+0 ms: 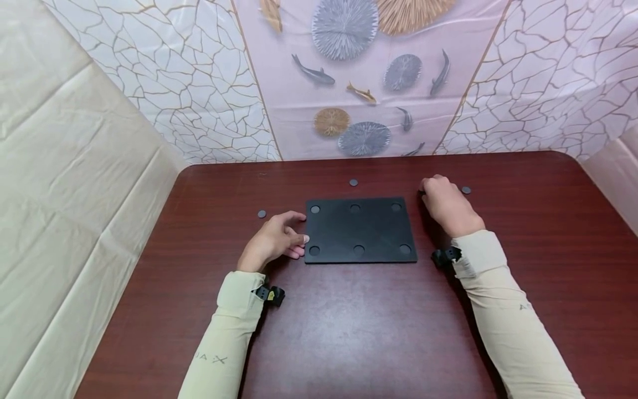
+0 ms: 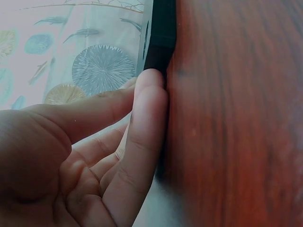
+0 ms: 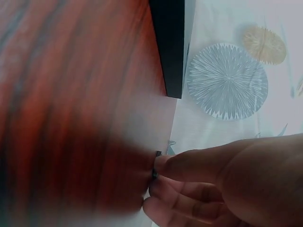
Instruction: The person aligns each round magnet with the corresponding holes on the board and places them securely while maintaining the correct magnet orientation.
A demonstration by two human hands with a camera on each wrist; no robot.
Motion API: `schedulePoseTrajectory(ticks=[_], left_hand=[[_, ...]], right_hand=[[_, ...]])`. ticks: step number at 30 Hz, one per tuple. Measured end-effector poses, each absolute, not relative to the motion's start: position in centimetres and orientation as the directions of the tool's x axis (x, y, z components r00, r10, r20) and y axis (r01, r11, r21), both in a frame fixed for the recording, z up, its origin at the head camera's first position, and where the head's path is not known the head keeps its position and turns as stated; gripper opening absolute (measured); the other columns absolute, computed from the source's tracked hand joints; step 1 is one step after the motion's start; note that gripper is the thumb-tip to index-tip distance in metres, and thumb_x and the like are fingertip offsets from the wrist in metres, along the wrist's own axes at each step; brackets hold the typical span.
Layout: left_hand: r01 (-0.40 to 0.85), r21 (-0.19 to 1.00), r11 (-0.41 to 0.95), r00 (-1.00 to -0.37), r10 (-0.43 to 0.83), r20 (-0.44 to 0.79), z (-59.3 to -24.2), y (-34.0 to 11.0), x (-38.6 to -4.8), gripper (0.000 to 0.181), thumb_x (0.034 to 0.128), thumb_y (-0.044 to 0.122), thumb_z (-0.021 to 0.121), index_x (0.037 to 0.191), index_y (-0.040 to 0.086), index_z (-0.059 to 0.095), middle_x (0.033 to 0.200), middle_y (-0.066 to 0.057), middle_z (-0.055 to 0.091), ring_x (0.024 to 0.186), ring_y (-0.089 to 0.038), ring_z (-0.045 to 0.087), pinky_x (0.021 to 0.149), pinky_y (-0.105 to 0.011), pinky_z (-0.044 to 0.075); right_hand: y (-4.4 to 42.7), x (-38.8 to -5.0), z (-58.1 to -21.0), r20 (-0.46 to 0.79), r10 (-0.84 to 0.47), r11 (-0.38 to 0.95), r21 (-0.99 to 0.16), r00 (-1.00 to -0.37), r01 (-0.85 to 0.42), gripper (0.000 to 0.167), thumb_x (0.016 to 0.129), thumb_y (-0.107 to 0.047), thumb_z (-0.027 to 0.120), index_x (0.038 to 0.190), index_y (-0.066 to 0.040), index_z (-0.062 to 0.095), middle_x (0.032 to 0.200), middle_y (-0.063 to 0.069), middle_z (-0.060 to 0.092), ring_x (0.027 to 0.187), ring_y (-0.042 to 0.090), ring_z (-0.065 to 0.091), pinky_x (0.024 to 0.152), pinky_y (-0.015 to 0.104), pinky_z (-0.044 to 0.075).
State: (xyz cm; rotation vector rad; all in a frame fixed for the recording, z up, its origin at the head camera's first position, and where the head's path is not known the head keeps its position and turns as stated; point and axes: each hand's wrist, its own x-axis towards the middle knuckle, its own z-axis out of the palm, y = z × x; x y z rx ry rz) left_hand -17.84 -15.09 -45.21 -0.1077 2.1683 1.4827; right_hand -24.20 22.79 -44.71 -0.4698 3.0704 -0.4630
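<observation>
Three loose discs [image 1: 353, 182] lie on the counter [image 1: 349, 321] around the board [image 1: 359, 230]. Left grip [image 1: 276, 237]: fingers apart, touching its left edge. Right grip [image 1: 448, 206]: pinching a dark disc [image 3: 158, 153] near its far right corner.

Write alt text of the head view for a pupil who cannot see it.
A person's left hand touches a black board with six round slots on a table, while the right hand pinches a small dark piece right of the board. Three grey discs lie on the table.
</observation>
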Motion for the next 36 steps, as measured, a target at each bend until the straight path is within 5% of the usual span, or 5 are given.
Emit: schedulePoseTrajectory(ticks=[14,36], left_hand=[[-0.339,0.850,0.403,-0.869,0.213,-0.448,-45.5,-15.1,-18.0,0.055,0.1003,0.000,0.070,0.151,0.011,0.052,0.099,-0.017,0.074,0.067,-0.018,0.073,0.068,-0.033,0.064],[-0.354,0.847,0.396,-0.863,0.209,-0.459,-45.2,-15.2,-17.8,0.056,0.1005,0.001,0.071,0.152,0.014,0.052,0.102,-0.018,0.074,0.068,-0.018,0.074,0.070,-0.035,0.065]], right_hand=[[23.6,-25.0,-44.8,-0.012,-0.296,0.918,-0.279,-0.955,-0.281,0.008,0.097,-0.001,0.062,0.097,0.007,0.064,0.094,0.026,0.060,0.088,0.041,0.060,0.076,0.055,0.053],[21.7,-23.7,-42.9,0.108,-0.322,0.893,-0.295,-0.941,-0.340,0.017,0.099,-0.002,0.060,0.108,0.005,0.072,0.104,0.024,0.062,0.094,0.041,0.064,0.076,0.058,0.055]])
